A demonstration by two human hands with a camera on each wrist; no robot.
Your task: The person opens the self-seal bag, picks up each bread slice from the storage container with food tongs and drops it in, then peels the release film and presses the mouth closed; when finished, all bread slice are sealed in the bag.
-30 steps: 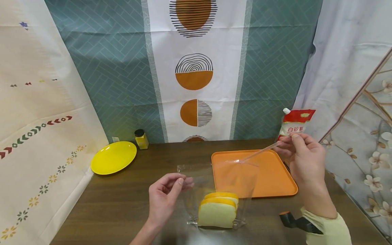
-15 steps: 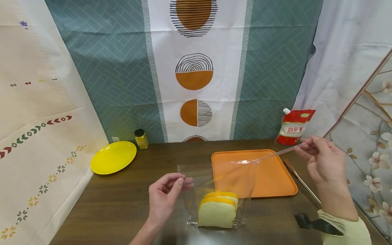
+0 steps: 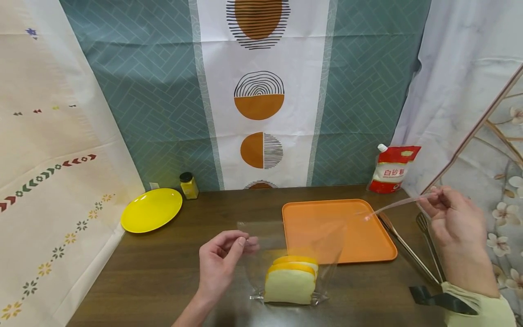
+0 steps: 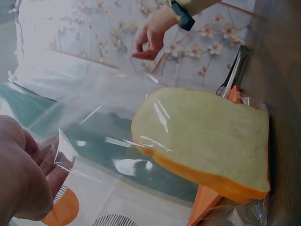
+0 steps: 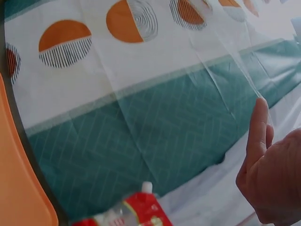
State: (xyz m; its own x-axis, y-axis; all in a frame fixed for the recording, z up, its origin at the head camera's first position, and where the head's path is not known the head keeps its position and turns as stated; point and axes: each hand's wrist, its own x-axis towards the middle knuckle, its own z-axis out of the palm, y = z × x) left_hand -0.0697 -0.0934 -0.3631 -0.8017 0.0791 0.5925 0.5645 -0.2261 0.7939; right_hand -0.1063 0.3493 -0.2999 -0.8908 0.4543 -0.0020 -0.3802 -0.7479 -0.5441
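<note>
Slices of bread with orange-yellow crust stand upright inside a clear plastic bag at the table's front middle. My left hand pinches the bag's left edge near its top; the left wrist view shows the film between thumb and fingers, beside the large slice. Out to the right, my right hand pinches the end of a thin clear strip. That strip stretches back towards the bag's top right corner; whether it is still attached there is hard to see.
Behind the bag lies an orange tray. Long-handled utensils lie right of it, partly under my right arm. A red-and-white pouch stands at the back right. A yellow plate and a black-lidded yellow jar are back left.
My right hand has moved right and slightly down, drawing the strip farther from the bag. The utensils have come into sight from behind it. The left hand and bread stay put.
</note>
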